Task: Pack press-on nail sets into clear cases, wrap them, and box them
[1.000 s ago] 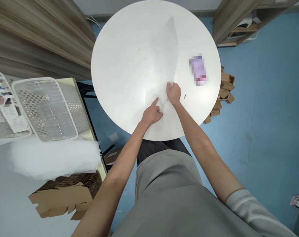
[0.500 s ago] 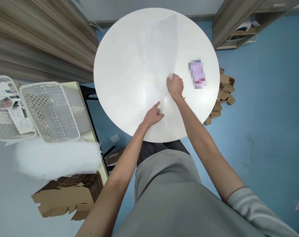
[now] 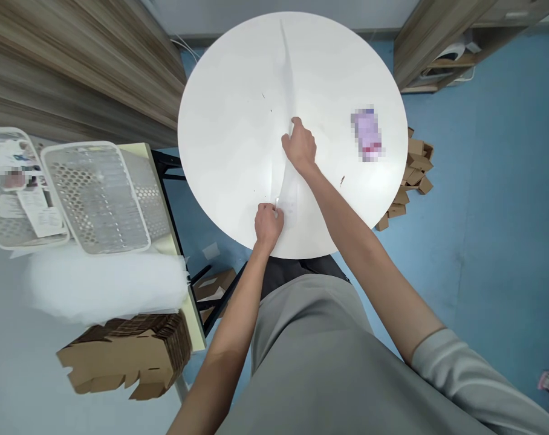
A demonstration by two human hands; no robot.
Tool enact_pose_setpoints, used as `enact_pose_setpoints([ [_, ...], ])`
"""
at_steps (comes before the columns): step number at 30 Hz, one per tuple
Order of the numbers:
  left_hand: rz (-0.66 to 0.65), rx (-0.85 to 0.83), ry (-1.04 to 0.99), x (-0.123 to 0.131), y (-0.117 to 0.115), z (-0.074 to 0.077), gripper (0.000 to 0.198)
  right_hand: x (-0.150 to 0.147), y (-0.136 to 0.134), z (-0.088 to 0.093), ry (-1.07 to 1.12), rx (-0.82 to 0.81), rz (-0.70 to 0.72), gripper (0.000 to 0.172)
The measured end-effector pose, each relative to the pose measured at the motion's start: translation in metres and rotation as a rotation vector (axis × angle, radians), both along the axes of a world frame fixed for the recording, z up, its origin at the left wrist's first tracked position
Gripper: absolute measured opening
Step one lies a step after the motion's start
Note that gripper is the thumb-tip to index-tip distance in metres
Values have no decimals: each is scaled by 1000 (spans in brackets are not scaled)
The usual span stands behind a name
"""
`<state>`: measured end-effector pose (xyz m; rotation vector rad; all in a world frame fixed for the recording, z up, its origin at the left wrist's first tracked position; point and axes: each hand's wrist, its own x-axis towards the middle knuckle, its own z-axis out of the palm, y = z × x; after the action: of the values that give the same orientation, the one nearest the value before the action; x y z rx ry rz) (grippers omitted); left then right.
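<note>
A long, translucent plastic sheet (image 3: 288,78) runs from the far rim of the round white table (image 3: 224,139) toward its near side. It looks narrow, with its right side lifted and turned over to the left. My right hand (image 3: 302,147) is closed on the sheet's edge near the table's middle. Close to the front rim, my left hand (image 3: 269,225) pinches the sheet's near end, fingers curled. On the table's right side lies a purple item (image 3: 367,134), blurred into blocks.
Small brown bits (image 3: 342,180) lie on the table. Left stand white baskets (image 3: 97,199), one holding papers, a white bundle of film (image 3: 111,287) and flat cardboard boxes (image 3: 124,356). More cardboard (image 3: 417,163) sits on the floor beyond the table's right edge.
My right hand has moved left, carrying the sheet's right edge over, so the sheet looks narrower. My left hand has drawn slightly nearer and gone from a pointing finger to a pinch.
</note>
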<state>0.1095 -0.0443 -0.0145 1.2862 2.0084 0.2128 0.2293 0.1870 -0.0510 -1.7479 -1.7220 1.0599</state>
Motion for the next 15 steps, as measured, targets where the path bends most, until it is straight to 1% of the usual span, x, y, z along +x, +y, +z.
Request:
enact_pose_setpoints([
  [2, 45, -29, 3, -4, 0, -4, 18, -12, 2, -2, -44, -43, 25, 74],
  [4, 68, -63, -6, -8, 0, -7, 19, -21, 2, -1, -88, -82, 78, 78],
  [6, 80, -86, -33, -11, -1, -9, 20, -23, -4, 2, -93, -70, 131, 82],
  [8, 87, -90, -69, -14, -2, -10, 20, -16, -19, 5, -65, -13, 153, 87],
  [10, 91, -84, -90, -16, -3, -11, 19, -1, -45, 8, -67, 43, 142, 79],
  [12, 90, -82, -105, -18, -3, -12, 19, 18, -83, 8, -106, 46, 102, 73],
  [14, 75, -89, -116, -19, -2, -13, 20, 33, -128, 7, -143, -10, 46, 68],
  [15, 61, -94, -117, -20, -2, -13, 21, 39, -151, 6, -168, -70, 12, 66],
])
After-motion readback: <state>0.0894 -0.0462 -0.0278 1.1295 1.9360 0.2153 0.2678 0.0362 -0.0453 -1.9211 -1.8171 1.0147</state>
